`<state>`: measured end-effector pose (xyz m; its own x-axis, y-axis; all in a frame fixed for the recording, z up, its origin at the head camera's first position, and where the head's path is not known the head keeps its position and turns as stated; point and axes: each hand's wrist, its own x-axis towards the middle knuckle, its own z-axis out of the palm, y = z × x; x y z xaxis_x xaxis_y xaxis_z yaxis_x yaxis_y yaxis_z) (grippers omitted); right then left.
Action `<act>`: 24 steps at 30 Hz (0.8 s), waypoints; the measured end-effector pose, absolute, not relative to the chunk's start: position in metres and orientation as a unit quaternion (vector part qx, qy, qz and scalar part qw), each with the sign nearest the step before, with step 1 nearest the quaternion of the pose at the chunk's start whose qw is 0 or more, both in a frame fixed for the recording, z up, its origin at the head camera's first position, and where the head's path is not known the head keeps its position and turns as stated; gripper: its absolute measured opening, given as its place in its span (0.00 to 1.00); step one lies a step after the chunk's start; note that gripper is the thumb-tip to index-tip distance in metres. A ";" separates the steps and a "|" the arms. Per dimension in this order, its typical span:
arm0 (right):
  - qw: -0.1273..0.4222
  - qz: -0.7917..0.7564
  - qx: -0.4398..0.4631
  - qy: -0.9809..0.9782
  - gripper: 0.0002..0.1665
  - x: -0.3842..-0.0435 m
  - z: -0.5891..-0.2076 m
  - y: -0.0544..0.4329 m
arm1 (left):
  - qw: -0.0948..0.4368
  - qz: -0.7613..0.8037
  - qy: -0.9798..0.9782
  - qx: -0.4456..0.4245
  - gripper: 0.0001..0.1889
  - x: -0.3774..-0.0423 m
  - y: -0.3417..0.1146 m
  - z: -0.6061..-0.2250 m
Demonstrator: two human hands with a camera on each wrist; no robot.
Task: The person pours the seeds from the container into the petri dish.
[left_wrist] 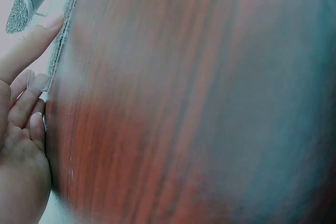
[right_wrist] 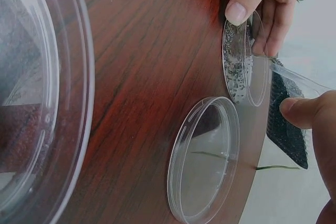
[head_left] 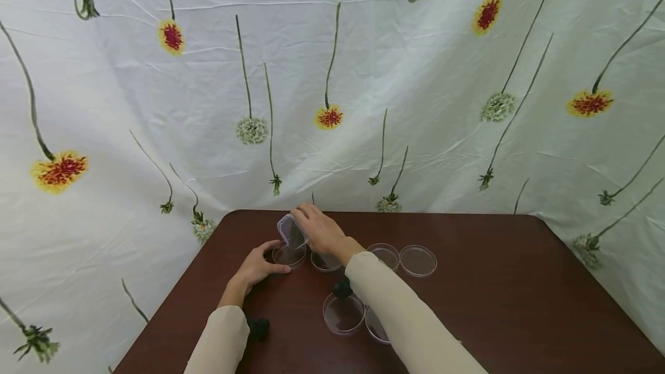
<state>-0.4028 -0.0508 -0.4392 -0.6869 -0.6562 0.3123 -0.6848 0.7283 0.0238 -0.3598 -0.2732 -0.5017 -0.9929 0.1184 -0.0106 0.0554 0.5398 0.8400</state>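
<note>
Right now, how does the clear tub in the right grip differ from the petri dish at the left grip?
Shape: the clear tub has straight sides with rounded corners; the petri dish is round and shallow.
Pose: the clear tub is tilted in the right grip; the petri dish lies flat on the table, left grip at its rim.
Shared: both are see-through, with dark granular contents.

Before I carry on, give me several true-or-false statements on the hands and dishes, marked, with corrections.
1. The left hand holds the leftmost dish at its edge. True.
2. The right hand holds the clear container upright. False: it is tilted over that dish.
3. Dark granules lie in the leftmost dish. True.
4. The dish beside it is full of granules. False: none show there.
5. The table is white. False: it is reddish-brown.
</note>
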 end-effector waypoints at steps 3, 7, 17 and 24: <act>0.153 0.048 0.365 -0.917 0.49 -0.403 -0.441 -0.050 | 0.036 0.478 0.876 0.047 0.48 -0.360 -0.272 -0.502; 0.158 0.048 0.364 -0.917 0.48 -0.402 -0.440 -0.051 | 0.037 0.479 0.876 0.048 0.48 -0.361 -0.272 -0.503; 0.162 0.036 0.348 -0.923 0.49 -0.401 -0.439 -0.054 | 0.030 0.471 0.880 0.048 0.48 -0.359 -0.273 -0.504; 0.168 0.037 0.348 -0.921 0.48 -0.402 -0.437 -0.054 | 0.027 0.469 0.881 0.047 0.48 -0.361 -0.272 -0.503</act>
